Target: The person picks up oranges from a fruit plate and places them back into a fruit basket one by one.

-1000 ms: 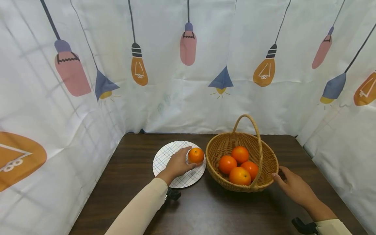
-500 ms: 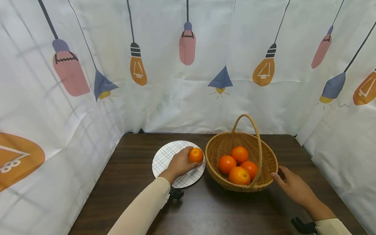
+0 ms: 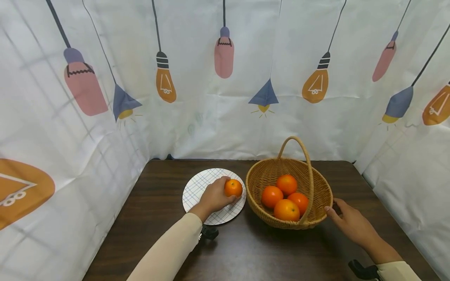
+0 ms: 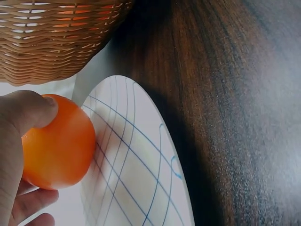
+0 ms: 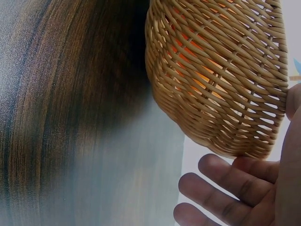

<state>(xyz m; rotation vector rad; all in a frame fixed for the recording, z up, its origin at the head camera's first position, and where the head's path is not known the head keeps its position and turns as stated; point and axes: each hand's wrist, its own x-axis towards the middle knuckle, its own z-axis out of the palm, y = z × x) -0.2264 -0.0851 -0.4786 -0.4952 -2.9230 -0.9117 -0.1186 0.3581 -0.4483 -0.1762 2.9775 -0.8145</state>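
My left hand [image 3: 215,195] grips an orange [image 3: 233,188] with thumb and fingers over the right part of a round white plate [image 3: 197,187] with a blue checked pattern. In the left wrist view the orange [image 4: 63,143] sits close to the plate [image 4: 136,155]; whether it touches cannot be told. My right hand [image 3: 355,224] holds the right rim of a wicker basket [image 3: 323,203], thumb at the rim and forefinger against the outside. In the right wrist view the other fingers [image 5: 207,188] stay off the weave. Several oranges [image 3: 287,210] lie inside the basket.
Plate and basket stand side by side on a dark wooden table [image 3: 260,257], a narrow gap between them. The basket's tall handle [image 3: 306,152] arches over its right part. White curtains [image 3: 225,117] printed with lamps enclose the table at the back and both sides.
My left hand has lowered the orange slightly and shifted it a touch left over the plate. The right hand and the basket have stayed in place.
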